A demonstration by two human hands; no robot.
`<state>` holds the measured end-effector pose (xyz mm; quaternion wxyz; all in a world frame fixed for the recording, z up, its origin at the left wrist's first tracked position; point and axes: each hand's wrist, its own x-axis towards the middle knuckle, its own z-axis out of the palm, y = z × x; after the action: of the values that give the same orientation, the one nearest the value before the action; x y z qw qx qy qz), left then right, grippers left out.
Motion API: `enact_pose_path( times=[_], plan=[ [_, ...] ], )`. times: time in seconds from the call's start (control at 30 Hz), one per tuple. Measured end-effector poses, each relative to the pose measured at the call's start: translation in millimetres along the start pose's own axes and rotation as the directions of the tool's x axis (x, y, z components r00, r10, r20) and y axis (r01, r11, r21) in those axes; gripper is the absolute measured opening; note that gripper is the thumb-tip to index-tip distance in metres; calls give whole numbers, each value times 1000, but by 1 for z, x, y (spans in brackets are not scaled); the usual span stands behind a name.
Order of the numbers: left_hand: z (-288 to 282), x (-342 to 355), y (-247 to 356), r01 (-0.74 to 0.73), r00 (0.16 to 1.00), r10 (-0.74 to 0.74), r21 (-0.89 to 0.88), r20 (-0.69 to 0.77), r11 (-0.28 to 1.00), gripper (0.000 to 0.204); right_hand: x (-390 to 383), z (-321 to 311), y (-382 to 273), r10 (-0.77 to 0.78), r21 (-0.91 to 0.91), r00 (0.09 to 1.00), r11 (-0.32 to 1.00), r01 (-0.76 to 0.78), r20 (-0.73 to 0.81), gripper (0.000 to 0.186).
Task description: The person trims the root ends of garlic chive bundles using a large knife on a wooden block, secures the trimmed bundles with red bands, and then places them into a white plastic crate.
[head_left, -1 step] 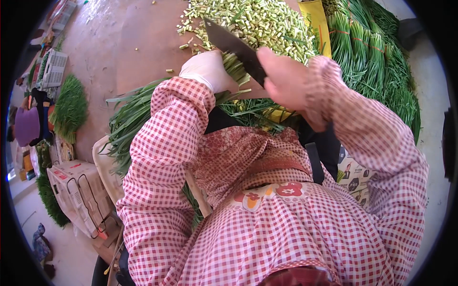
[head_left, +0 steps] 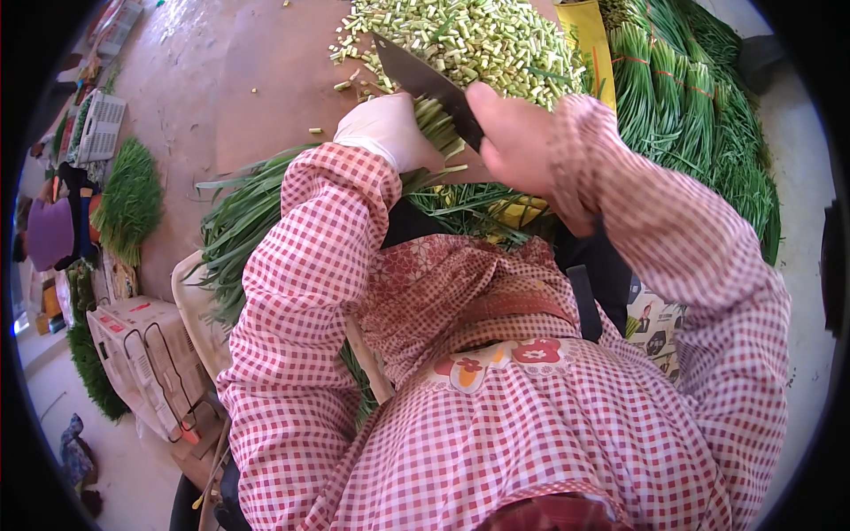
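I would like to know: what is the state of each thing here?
Left hand: gloved, closed around green stalks
Right hand: closed around knife
Knife: slanted at the stalks' ends, contact unclear
Green stalks: bunched, one end leafy
Cut pieces: loose, heaped
Green bundles: tied, piled

Kitchen knife [head_left: 423, 78]: dark grey blade. Chopped stalks [head_left: 487, 40], beyond the knife: pale green, some near white. Glove [head_left: 385, 124], left of the knife: plain white. Leafy bunch [head_left: 243, 212], lower left of the knife: deep green leaves, paler stems. Tabletop [head_left: 257, 111], left of the knife: pinkish brown. Sack [head_left: 590, 34], right of the knife: bright yellow. Tied greens [head_left: 660, 97], farther right of the knife: vivid green, red-orange bands [head_left: 630, 59]. Perforated crate [head_left: 104, 124], far left of the knife: off-white. Smock [head_left: 549, 425], below the knife: red-and-white gingham; flower motifs [head_left: 537, 351] in red, white, orange.
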<state>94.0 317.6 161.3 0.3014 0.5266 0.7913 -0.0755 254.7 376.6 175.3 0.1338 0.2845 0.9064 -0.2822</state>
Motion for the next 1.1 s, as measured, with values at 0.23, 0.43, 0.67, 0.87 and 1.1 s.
enact_pose_path(
  times=[0.23,0.43,0.67,0.87,1.1],
  plan=[
    [-2,-1,5,-17,1000,17,-1,-8,1000,76,22,-1,16,32,298,999,954,-30,-2,25],
    [-1,-4,1,-3,1000,3,11,13,1000,81,-27,-5,22,-16,149,1000,989,16,-3,28],
    [-5,1,7,-18,998,16,26,59,1000,79,-29,1,30,-29,222,1000,974,30,-8,29],
    [-4,3,8,-74,996,73,8,51,997,72,-23,9,26,53,209,999,977,-50,-8,27],
    [-5,-3,3,-45,999,45,3,5,999,75,39,5,1,137,222,990,964,-144,44,23]
  ],
)
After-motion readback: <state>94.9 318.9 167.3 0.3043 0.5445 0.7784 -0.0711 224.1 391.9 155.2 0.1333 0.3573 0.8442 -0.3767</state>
